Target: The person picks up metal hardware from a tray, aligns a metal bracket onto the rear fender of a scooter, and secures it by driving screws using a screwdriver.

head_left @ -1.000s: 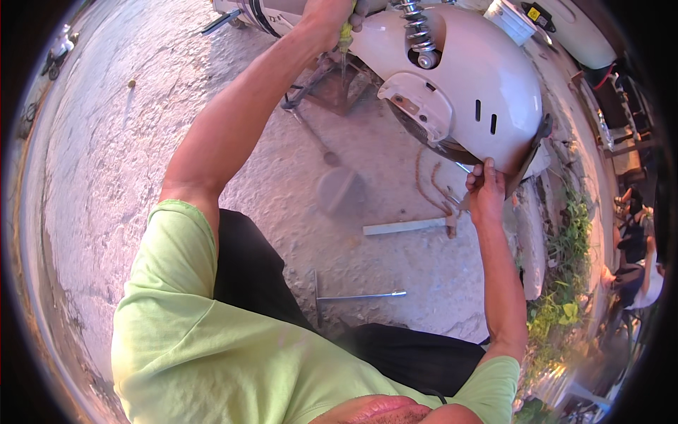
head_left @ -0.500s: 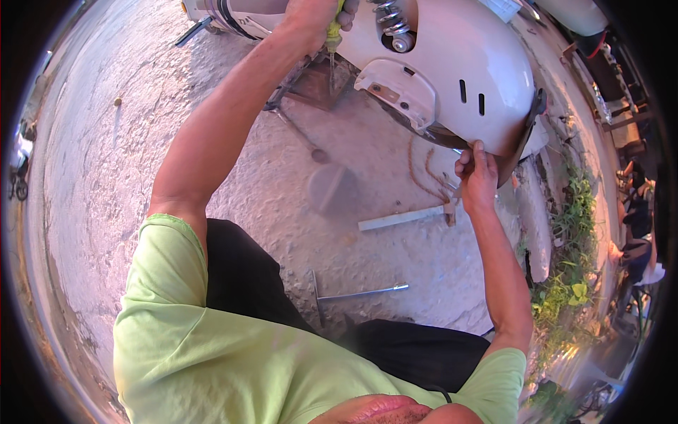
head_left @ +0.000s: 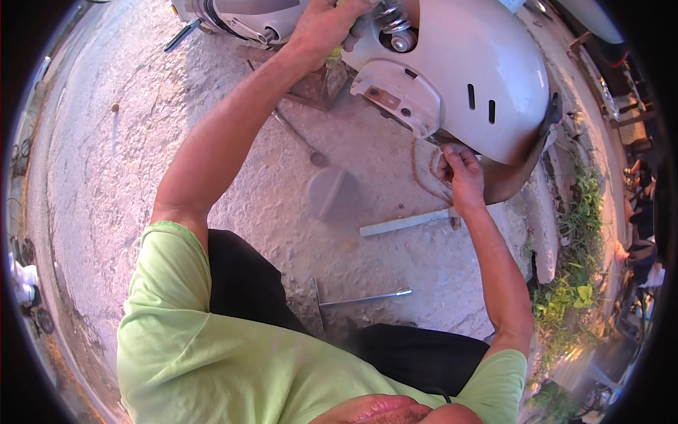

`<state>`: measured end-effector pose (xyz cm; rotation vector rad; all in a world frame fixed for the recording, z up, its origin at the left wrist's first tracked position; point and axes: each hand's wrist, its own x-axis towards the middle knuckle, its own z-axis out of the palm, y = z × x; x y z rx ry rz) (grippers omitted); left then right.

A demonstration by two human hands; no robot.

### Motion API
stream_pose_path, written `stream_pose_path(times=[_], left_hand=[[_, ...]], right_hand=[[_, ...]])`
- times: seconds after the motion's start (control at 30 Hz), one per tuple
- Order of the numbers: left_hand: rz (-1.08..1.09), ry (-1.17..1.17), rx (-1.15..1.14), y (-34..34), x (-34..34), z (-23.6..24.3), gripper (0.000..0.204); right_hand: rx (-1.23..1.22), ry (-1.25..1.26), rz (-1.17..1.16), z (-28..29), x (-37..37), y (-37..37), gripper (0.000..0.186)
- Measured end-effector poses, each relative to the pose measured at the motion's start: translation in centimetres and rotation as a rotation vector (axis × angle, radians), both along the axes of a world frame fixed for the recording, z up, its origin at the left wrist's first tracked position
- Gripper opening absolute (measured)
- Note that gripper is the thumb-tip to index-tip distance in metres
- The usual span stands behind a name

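Note:
A white motorbike body panel (head_left: 487,63), glossy and with two dark slots, fills the upper right. My left hand (head_left: 328,28) is closed around a screwdriver at the panel's left side; only a bit of its yellow-green handle (head_left: 334,56) shows below the fingers. Beside that hand a coil spring (head_left: 392,18) sits in an opening of the panel. Below the panel's lower edge, my right hand (head_left: 461,173) has its thumb and fingers pinched together, next to a dark curved guard (head_left: 512,180). What lies between those fingertips, if anything, is hidden.
On the rough concrete lie a T-handle wrench (head_left: 364,297), a hammer with a pale handle (head_left: 402,222), a long metal tool (head_left: 293,134) and a rusty brown chain (head_left: 417,166). A rusty metal block (head_left: 311,88) stands under the bike. Weeds (head_left: 575,247) grow along the right.
My right hand has left the panel's lower edge and moved slightly left and down. My left hand, with the screwdriver, is a little higher. The panel appears shifted slightly right in view.

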<state>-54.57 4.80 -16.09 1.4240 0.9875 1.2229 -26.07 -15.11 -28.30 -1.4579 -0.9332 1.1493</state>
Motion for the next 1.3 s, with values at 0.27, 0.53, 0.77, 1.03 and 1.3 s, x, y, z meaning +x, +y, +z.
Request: stream_pose_path(times=[0.27,0.53,0.77,1.03,1.3], left_hand=[[-0.056,0.049,-0.053,0.8,-0.9,-1.1,0.042],[-0.118,0.187,0.013,-0.2,-2.1,-2.0,0.047],[-0.081,0.323,0.031,-0.4,-2.0,-1.7,0.047],[-0.051,0.438,0.110,-0.6,-2.4,-2.2,0.052],[-0.139,0.418,-0.008,-1.5,-2.1,-2.0,0.046]], right_hand=[[-0.106,-0.033,0.065,-1.1,-1.1,1.6,0.016],[-0.116,-0.035,0.119,-1.1,-2.5,2.5,0.018],[-0.150,-0.065,0.123,-0.5,-3.2,2.7,0.016],[-0.179,-0.066,0.153,0.3,-3.0,1.8,0.016],[-0.189,-0.078,0.202,0.7,-2.1,1.0,0.016]])
